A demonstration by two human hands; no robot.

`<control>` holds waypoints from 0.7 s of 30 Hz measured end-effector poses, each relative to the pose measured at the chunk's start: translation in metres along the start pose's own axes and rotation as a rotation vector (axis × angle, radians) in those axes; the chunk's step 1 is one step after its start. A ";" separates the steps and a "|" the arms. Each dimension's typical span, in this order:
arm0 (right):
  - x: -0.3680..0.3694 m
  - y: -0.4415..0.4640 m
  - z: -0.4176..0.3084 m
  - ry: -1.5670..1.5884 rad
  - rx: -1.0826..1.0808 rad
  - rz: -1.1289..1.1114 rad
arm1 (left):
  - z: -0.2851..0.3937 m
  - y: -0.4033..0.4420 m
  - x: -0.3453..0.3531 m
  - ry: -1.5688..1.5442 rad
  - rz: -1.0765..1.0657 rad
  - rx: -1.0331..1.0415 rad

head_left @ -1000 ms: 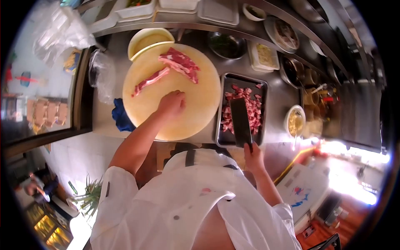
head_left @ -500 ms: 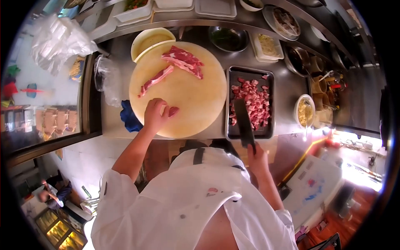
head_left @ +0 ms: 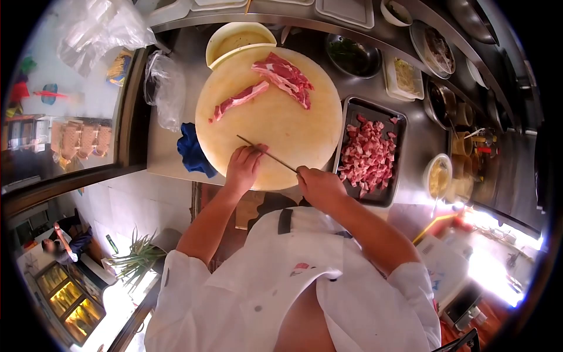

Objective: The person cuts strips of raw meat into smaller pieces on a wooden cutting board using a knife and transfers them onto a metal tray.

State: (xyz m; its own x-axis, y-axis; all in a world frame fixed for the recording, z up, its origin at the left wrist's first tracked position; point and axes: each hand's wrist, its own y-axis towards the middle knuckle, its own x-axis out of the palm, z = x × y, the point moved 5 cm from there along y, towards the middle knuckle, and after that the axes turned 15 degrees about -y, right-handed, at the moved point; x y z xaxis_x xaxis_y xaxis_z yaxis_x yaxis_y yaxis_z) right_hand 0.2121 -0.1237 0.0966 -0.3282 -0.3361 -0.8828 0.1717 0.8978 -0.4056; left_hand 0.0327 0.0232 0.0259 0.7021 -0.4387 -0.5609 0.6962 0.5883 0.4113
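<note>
My right hand (head_left: 321, 186) is wrapped round the handle of a cleaver (head_left: 275, 158), whose blade shows edge-on over the near part of the round cutting board (head_left: 305, 123). Against the blade, my left hand (head_left: 243, 166) has its fingers bent round a small piece of meat (head_left: 263, 147), mostly hidden under the fingertips. Farther back on the board lie a thick slab of red meat (head_left: 286, 79) and a narrow strip of meat (head_left: 240, 100). Right of the board, a dark metal tray (head_left: 381, 198) holds a heap of chopped meat (head_left: 368, 154).
A blue cloth (head_left: 195, 151) touches the board's left side, near a clear plastic bag (head_left: 164, 88). Behind the board are a pale bowl (head_left: 214, 48) and a dark metal bowl (head_left: 352, 56). A white bowl (head_left: 438, 176) stands right of the tray. A steel shelf (head_left: 352, 34) runs overhead.
My right hand has brought the cleaver from above the tray left onto the board, beside my left hand. The whole view has shifted, with the board now farther right.
</note>
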 end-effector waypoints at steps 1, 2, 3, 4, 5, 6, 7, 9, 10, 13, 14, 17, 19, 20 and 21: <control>0.001 0.001 -0.002 -0.037 -0.017 -0.022 | 0.000 0.000 0.000 0.013 -0.008 -0.004; 0.001 0.001 -0.003 -0.073 -0.033 -0.044 | 0.000 -0.001 0.000 0.026 -0.017 -0.007; -0.001 0.002 -0.003 -0.073 -0.052 -0.029 | 0.001 0.000 -0.001 0.039 -0.028 -0.008; -0.002 0.002 -0.002 -0.071 -0.068 -0.015 | 0.002 0.002 -0.001 0.049 -0.026 -0.002; -0.004 0.003 0.000 -0.069 -0.083 -0.001 | 0.003 0.003 -0.001 0.059 -0.025 0.004; -0.004 0.004 0.001 -0.070 -0.096 -0.019 | 0.004 0.004 -0.001 0.069 -0.024 0.010; -0.005 0.006 0.003 -0.070 -0.108 -0.036 | 0.004 0.003 0.000 0.066 -0.030 0.007; -0.009 0.015 0.005 -0.082 -0.147 -0.084 | 0.002 0.003 0.002 0.064 -0.039 0.001; -0.011 0.021 0.004 -0.094 -0.174 -0.117 | 0.002 0.003 0.002 0.064 -0.051 -0.003; -0.014 0.050 -0.012 -0.059 -0.205 -0.240 | -0.002 0.001 0.004 0.070 -0.066 0.006; -0.014 0.060 -0.021 -0.036 -0.206 -0.284 | -0.007 -0.005 0.006 0.073 -0.059 0.024; 0.003 0.087 -0.042 -0.005 -0.226 -0.178 | -0.011 -0.010 0.008 0.071 -0.063 0.035; 0.008 0.079 -0.036 -0.034 -0.210 -0.228 | -0.011 -0.013 0.007 0.082 -0.056 0.037; 0.007 0.066 -0.022 -0.042 -0.193 -0.262 | -0.010 -0.015 0.006 0.095 -0.047 0.041; 0.007 0.054 -0.004 -0.055 -0.175 -0.294 | -0.010 -0.015 0.005 0.106 -0.034 0.047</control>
State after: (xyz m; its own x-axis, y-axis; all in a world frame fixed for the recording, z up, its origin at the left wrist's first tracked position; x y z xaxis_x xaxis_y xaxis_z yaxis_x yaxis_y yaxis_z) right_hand 0.2154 -0.0765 0.0700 -0.2885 -0.5981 -0.7476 -0.0865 0.7939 -0.6018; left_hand 0.0247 0.0190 0.0094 0.6600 -0.3816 -0.6471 0.7272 0.5406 0.4229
